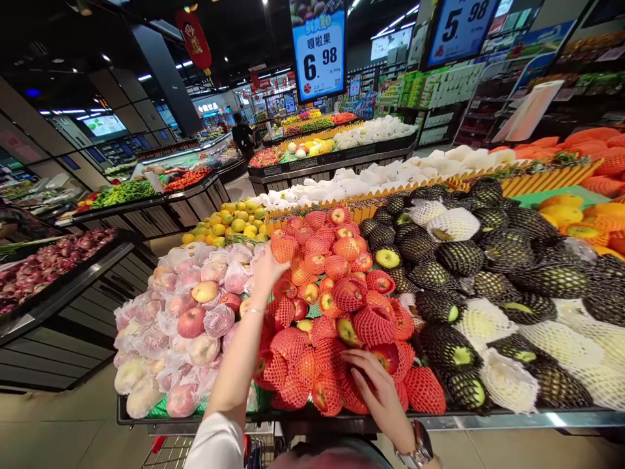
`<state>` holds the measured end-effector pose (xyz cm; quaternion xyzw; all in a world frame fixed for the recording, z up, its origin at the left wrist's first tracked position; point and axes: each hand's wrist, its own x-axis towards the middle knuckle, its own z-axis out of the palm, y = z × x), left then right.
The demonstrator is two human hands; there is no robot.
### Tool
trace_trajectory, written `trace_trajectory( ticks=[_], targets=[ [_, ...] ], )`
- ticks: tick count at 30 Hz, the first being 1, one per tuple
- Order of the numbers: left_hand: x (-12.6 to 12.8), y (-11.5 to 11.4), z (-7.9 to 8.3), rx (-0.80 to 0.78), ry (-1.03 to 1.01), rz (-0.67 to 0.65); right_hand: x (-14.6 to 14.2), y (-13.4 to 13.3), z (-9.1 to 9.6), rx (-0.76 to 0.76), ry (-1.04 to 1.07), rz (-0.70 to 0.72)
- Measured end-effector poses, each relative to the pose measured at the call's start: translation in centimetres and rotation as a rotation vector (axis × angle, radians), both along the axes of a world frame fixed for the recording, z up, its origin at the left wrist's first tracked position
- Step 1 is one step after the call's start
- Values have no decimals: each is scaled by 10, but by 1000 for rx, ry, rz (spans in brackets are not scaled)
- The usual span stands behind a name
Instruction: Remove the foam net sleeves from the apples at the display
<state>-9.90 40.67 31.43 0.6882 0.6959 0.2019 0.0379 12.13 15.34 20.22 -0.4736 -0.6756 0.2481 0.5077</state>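
Note:
My left hand (266, 270) reaches to the far left side of the apple heap. Its fingers are wrapped round an apple in a red foam net (283, 249). Near the front of the same heap, my right hand (374, 391) lies over netted apples (351, 389) with its fingers stretched out and holding nothing. A watch (418, 449) is on that wrist. Close by the right fingertips is a bare-topped red apple (387, 357). Between the hands spread many more apples in red foam nets (336, 267), some partly uncovered.
Left of the heap lie plastic-wrapped apples (180, 326); to the right are melons in black nets (459, 257) and white foam nets (488, 319). Yellow fruit (239, 218) sits behind. A shopping cart (168, 453) stands below the front edge. Price screens (319, 58) hang overhead. Further back stands a person (243, 133).

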Motion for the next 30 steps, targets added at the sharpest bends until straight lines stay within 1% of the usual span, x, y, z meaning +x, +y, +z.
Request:
trace_trajectory(
  ticks=[2, 3, 5, 8, 11, 13, 16, 19, 21, 24, 26, 28, 29, 30],
  targets=[
    [-13, 23, 9, -27, 10, -16, 2, -3, 7, 10, -21, 52],
    [-18, 32, 10, -46, 19, -33, 4, -4, 10, 13, -37, 75],
    [-24, 43, 3, -87, 47, -82, 9, -6, 11, 13, -71, 107],
    [-23, 47, -16, -140, 96, -164, 15, -8, 7, 8, -111, 114],
    [-10, 46, -32, -134, 146, -204, 18, -9, 0, -8, -137, 98],
    [-1, 48, -37, -108, 175, -230, 16, -8, -4, -37, -159, 108],
    [9, 55, -39, -112, 194, -310, 11, -8, -8, -78, -191, 149],
    [11, 60, -43, -163, 168, -386, 5, -8, -11, -88, -190, 178],
    [8, 60, -45, -182, 117, -416, 2, -9, -11, -97, -182, 198],
    [-4, 50, -45, -144, 3, -434, 2, -10, -8, -122, -169, 235],
    [-22, 32, -43, -87, -77, -419, 3, -9, -6, -141, -157, 267],
    [-54, 0, -45, -28, -152, -360, 2, -7, -6, -151, -134, 321],
    [-75, -24, -49, -2, -186, -306, 1, -6, -6, -162, -118, 357],
    [-98, -52, -55, 22, -219, -230, -1, -4, -7, -178, -99, 398]
  ],
)
